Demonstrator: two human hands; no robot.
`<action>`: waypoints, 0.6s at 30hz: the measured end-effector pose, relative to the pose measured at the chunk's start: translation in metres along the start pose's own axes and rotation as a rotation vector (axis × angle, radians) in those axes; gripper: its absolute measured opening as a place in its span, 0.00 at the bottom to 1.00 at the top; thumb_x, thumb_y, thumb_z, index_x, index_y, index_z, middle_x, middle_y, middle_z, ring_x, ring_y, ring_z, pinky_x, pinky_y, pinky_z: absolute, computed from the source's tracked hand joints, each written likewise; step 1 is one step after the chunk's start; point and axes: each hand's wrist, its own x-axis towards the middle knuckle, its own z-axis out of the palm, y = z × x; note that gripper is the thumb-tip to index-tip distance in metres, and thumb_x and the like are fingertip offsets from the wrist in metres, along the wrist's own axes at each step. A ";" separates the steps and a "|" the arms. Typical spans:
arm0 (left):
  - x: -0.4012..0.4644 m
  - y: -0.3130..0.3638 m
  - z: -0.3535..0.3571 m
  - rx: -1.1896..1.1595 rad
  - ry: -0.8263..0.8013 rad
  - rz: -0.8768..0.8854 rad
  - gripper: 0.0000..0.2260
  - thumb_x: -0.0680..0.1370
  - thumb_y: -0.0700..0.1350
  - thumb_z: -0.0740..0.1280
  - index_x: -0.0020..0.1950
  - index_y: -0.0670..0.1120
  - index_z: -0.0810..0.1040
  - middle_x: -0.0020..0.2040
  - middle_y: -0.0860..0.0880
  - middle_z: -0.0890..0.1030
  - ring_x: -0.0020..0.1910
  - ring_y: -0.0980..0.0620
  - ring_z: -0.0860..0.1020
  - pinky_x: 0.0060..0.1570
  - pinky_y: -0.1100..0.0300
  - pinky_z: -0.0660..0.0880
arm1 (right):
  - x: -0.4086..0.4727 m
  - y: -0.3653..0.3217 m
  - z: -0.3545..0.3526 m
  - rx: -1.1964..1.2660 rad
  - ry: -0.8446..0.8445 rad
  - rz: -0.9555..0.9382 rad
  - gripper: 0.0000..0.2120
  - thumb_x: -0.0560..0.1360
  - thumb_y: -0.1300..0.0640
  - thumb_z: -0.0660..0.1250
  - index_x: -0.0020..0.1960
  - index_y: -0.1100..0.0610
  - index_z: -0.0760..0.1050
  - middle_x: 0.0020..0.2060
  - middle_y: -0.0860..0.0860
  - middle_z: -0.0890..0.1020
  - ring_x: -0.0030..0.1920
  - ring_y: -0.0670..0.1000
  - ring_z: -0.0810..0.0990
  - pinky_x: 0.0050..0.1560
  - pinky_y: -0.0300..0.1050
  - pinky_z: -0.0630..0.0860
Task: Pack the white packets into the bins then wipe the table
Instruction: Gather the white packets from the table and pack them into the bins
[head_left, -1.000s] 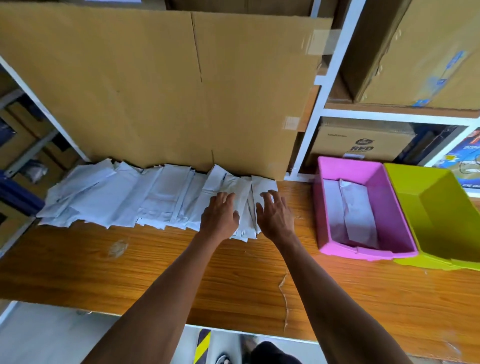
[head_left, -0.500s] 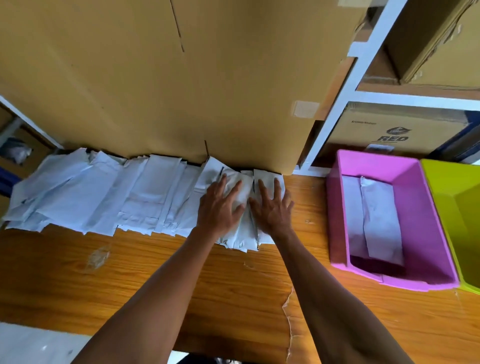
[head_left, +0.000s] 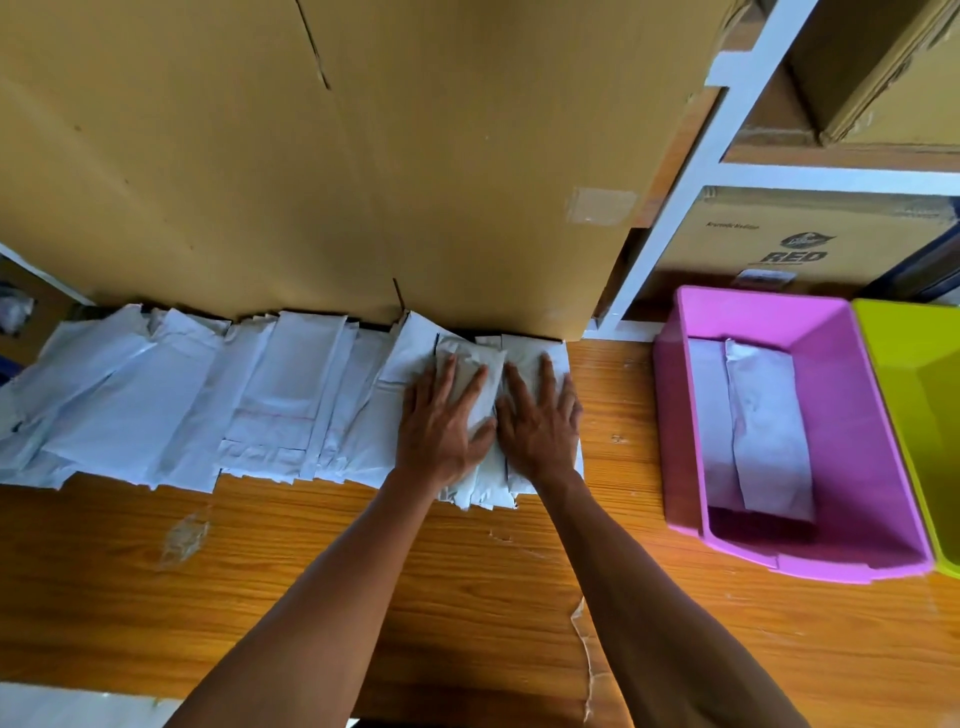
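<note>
1. the white packets (head_left: 280, 395) lie in an overlapping row along the back of the wooden table (head_left: 311, 571), their far ends against the foot of a large cardboard box (head_left: 311, 156); two more already lie flat inside the pink bin (head_left: 852, 540), with a yellow-green bin (head_left: 914, 395) touching it on the right
2. the left hand (head_left: 441, 426) rests flat, fingers spread and straight, on the right end of the row; it clasps nothing
3. the right hand (head_left: 540, 415) lies just beside it, also flat with straight fingers on the end packets, pressing rather than grasping
4. the packets look like thin, soft mailers, light and floppy, with smooth faces that probably slide over one another; nothing suggests they are fragile
5. because they overlap like shingles, lifting one by a corner would likely drag its neighbours; a better hold seems to be squeezing a small bundle between both palms at the long edges, or sliding fingers under the near ends that overhang toward the person
6. a limp bundle may sag or fan out in transit, so support from below looks wise
</note>
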 end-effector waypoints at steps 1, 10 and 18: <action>0.000 0.002 -0.002 0.000 -0.015 0.000 0.35 0.81 0.67 0.57 0.86 0.59 0.53 0.87 0.44 0.51 0.85 0.38 0.52 0.81 0.38 0.54 | -0.004 -0.001 -0.001 -0.021 0.006 0.020 0.31 0.84 0.32 0.47 0.84 0.35 0.43 0.85 0.52 0.39 0.83 0.69 0.46 0.78 0.70 0.56; -0.002 0.024 -0.009 -0.018 -0.046 0.005 0.35 0.80 0.62 0.61 0.86 0.57 0.56 0.86 0.48 0.55 0.81 0.38 0.61 0.71 0.38 0.71 | -0.019 0.001 -0.012 -0.071 0.043 0.045 0.30 0.82 0.35 0.56 0.82 0.36 0.52 0.85 0.55 0.50 0.78 0.69 0.60 0.64 0.71 0.71; -0.008 0.036 -0.008 -0.051 -0.016 -0.091 0.35 0.81 0.62 0.62 0.86 0.60 0.55 0.87 0.47 0.53 0.81 0.36 0.60 0.74 0.39 0.69 | -0.030 0.023 -0.018 -0.080 0.058 0.094 0.29 0.83 0.38 0.53 0.83 0.39 0.52 0.84 0.54 0.47 0.80 0.68 0.56 0.67 0.70 0.68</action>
